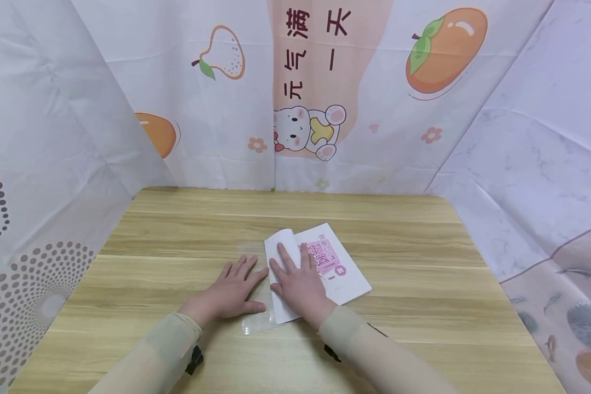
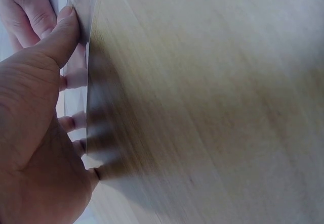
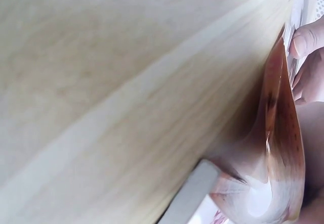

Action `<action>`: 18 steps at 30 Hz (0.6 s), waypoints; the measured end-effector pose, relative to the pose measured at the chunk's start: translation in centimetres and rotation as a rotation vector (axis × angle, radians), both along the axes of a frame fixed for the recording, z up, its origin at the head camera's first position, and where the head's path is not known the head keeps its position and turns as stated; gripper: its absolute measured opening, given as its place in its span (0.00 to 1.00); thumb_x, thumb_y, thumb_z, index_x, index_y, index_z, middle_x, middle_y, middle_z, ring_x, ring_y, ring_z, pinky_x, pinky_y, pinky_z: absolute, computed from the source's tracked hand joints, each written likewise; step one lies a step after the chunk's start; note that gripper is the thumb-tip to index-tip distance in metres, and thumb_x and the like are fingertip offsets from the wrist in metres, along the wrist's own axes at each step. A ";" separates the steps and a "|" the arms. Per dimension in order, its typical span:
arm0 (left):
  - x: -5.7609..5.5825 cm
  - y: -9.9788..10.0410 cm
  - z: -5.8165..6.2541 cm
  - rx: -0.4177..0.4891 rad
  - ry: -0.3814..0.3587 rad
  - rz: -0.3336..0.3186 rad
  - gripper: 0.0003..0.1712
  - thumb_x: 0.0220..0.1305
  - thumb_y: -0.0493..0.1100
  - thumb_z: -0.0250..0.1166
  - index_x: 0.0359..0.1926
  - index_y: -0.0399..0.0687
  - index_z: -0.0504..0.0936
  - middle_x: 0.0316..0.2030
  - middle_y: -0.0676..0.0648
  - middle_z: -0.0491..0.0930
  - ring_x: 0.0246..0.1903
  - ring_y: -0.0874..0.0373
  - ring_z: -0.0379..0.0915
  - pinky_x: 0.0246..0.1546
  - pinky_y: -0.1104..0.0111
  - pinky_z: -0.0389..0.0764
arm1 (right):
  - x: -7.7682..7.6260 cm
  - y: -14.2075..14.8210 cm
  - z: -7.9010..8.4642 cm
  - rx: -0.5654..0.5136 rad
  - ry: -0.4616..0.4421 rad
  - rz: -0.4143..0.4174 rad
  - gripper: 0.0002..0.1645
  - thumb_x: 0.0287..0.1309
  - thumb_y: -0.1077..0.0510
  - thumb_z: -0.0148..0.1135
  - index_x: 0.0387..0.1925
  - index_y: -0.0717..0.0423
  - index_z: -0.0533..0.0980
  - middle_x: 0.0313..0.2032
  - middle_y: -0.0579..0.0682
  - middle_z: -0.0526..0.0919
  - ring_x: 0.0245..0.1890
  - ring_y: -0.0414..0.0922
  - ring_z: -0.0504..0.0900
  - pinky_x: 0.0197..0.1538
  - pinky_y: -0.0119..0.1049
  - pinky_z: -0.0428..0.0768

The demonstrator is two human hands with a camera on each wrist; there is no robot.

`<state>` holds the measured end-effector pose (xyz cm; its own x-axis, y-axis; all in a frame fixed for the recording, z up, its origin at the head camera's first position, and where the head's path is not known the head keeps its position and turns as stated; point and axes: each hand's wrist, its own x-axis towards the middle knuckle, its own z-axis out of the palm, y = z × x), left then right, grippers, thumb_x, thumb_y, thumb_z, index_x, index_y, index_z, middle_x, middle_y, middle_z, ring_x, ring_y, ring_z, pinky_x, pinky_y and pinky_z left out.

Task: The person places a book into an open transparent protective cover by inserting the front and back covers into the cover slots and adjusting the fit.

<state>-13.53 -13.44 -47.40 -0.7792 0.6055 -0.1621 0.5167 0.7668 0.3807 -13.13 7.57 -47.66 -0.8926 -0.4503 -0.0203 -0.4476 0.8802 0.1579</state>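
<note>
A book with pink printing on its white page lies tilted on the table, its cover turned over to the left. The cover's white inner side lies partly under my right hand, which presses on it with spread fingers. My left hand rests flat on a clear plastic sheet that sticks out to the left of the cover. The left wrist view shows its fingers at the sheet's edge. In the right wrist view the cover's shiny reddish outer side bends up beside the thick page block.
The wood-grain table extends around the book on all sides. Behind it hangs a white curtain with fruit and cartoon prints. More fabric closes in the left side, and a marbled sheet the right.
</note>
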 end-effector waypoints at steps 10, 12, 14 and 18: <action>0.0 0.1 0.2 -0.041 -0.004 0.007 0.47 0.67 0.64 0.65 0.77 0.46 0.62 0.78 0.29 0.49 0.77 0.28 0.40 0.71 0.31 0.46 | 0.0 0.0 -0.2 0.048 0.044 0.020 0.35 0.75 0.32 0.45 0.77 0.36 0.63 0.81 0.48 0.50 0.73 0.74 0.55 0.73 0.61 0.64; 0.0 0.1 0.3 -0.040 -0.003 0.007 0.47 0.67 0.64 0.65 0.77 0.45 0.62 0.78 0.29 0.49 0.76 0.27 0.40 0.71 0.31 0.46 | 0.0 0.0 -0.1 0.062 0.052 0.028 0.35 0.75 0.32 0.45 0.77 0.36 0.63 0.81 0.49 0.51 0.73 0.74 0.56 0.73 0.61 0.62; 0.0 0.1 0.3 -0.039 -0.002 0.007 0.48 0.67 0.65 0.65 0.77 0.45 0.62 0.78 0.29 0.49 0.77 0.27 0.40 0.71 0.31 0.47 | 0.0 -0.1 -0.2 0.073 0.058 0.034 0.35 0.75 0.32 0.45 0.77 0.36 0.63 0.81 0.49 0.51 0.73 0.74 0.56 0.74 0.61 0.61; 0.0 0.1 0.3 -0.048 -0.003 0.009 0.47 0.67 0.65 0.64 0.77 0.46 0.62 0.78 0.30 0.49 0.77 0.28 0.40 0.71 0.31 0.47 | 0.0 -0.1 -0.2 0.095 0.063 0.040 0.36 0.75 0.32 0.44 0.77 0.37 0.63 0.81 0.49 0.51 0.74 0.73 0.56 0.75 0.60 0.59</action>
<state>-13.57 -13.34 -47.10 -0.7839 0.5901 -0.1929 0.5087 0.7887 0.3452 -13.11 7.47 -47.85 -0.8747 -0.4846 -0.0087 -0.4688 0.8415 0.2685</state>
